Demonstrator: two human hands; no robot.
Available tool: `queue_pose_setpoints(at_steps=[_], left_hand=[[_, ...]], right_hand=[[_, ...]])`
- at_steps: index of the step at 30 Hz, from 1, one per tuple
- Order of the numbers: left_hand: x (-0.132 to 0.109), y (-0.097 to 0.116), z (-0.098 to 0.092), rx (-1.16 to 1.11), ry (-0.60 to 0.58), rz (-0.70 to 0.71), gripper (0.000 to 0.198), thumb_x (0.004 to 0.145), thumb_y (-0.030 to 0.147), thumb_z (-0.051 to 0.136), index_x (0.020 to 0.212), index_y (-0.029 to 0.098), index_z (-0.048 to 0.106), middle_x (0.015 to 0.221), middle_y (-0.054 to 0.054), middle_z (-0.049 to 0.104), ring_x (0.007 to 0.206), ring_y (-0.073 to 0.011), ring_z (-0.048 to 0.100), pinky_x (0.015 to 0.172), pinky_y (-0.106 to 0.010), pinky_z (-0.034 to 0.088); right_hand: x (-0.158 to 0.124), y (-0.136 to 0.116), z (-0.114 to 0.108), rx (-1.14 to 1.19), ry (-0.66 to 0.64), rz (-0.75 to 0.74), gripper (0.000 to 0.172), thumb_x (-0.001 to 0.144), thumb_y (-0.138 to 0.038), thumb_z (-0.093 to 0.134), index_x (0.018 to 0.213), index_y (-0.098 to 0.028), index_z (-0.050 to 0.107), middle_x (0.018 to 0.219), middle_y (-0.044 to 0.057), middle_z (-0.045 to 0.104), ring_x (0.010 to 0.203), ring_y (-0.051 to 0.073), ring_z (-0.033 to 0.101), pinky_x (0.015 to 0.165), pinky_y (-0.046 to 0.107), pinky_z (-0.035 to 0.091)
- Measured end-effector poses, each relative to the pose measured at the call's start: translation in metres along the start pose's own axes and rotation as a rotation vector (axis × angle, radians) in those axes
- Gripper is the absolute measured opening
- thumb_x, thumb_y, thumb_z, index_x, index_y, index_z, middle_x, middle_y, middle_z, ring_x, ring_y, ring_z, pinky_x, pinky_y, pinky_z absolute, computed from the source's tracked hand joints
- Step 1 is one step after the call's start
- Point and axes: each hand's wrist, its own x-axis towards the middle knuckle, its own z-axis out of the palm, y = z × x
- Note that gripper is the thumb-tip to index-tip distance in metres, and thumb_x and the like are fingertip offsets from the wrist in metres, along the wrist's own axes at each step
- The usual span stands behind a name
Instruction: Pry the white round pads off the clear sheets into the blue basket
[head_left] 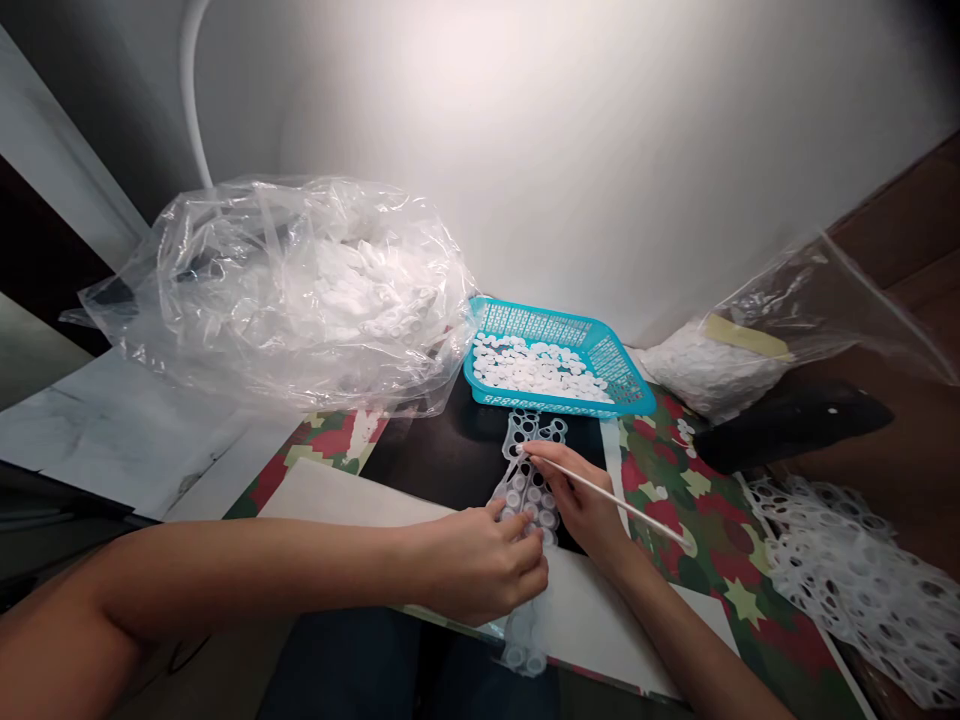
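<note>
A translucent silicone sheet of round discs lies on the dark table in front of me, hanging over the near edge. My left hand is closed, pinching the sheet near its middle. My right hand grips a thin white stick like a pen, its tip pressed on the sheet. Behind the sheet stands a turquoise basket holding many loose white discs.
A large crumpled clear plastic bag fills the left back. A smaller clear bag with white pieces sits at the right, by a black object. Emptied perforated sheets pile at the far right on camouflage-patterned paper. White board lies under my arm.
</note>
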Motion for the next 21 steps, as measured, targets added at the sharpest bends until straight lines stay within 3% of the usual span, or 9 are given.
queue_pose_setpoints(at_steps=[3, 8, 9, 14, 21], left_hand=[[0.000, 0.001, 0.001, 0.006, 0.012, -0.007, 0.032, 0.085, 0.026, 0.043, 0.109, 0.009, 0.056, 0.110, -0.017, 0.061, 0.097, -0.0292, 0.059, 0.077, -0.044, 0.049], [0.000, 0.000, 0.000, 0.013, 0.025, -0.006, 0.034, 0.084, 0.028, 0.045, 0.110, 0.009, 0.056, 0.109, -0.018, 0.061, 0.098, -0.0292, 0.058, 0.078, -0.043, 0.049], [0.000, 0.000, 0.000, 0.010, 0.025, -0.007, 0.034, 0.084, 0.028, 0.045, 0.110, 0.009, 0.056, 0.109, -0.018, 0.061, 0.098, -0.0291, 0.059, 0.078, -0.043, 0.049], [0.001, -0.002, -0.002, -0.020, 0.020, -0.016, 0.026, 0.084, 0.027, 0.045, 0.101, 0.011, 0.057, 0.105, -0.018, 0.061, 0.094, -0.0266, 0.058, 0.077, -0.040, 0.048], [0.001, -0.003, -0.003, -0.038, 0.026, -0.031, 0.020, 0.085, 0.024, 0.044, 0.092, 0.011, 0.058, 0.091, -0.014, 0.062, 0.084, -0.0235, 0.058, 0.077, -0.038, 0.046]], right_hand=[[0.000, -0.002, -0.005, -0.018, 0.063, 0.033, 0.025, 0.094, -0.021, 0.042, 0.110, -0.024, 0.060, 0.107, 0.005, 0.066, 0.101, 0.019, 0.062, 0.090, 0.033, 0.050], [-0.002, -0.006, -0.018, -0.095, 0.335, 0.009, 0.025, 0.092, -0.021, 0.045, 0.111, -0.026, 0.060, 0.110, 0.006, 0.065, 0.105, 0.023, 0.060, 0.095, 0.041, 0.048], [-0.003, -0.005, -0.021, -0.102, 0.301, -0.010, 0.026, 0.092, -0.020, 0.045, 0.112, -0.026, 0.060, 0.110, 0.006, 0.065, 0.106, 0.023, 0.060, 0.094, 0.040, 0.048], [-0.009, -0.001, -0.023, -0.141, -0.135, -0.190, 0.034, 0.092, -0.014, 0.042, 0.120, -0.024, 0.058, 0.117, 0.008, 0.062, 0.109, 0.020, 0.059, 0.091, 0.033, 0.052], [-0.008, -0.005, -0.020, -0.185, -0.286, -0.294, 0.033, 0.091, -0.014, 0.045, 0.121, -0.022, 0.058, 0.114, 0.010, 0.064, 0.105, 0.020, 0.061, 0.087, 0.034, 0.054]])
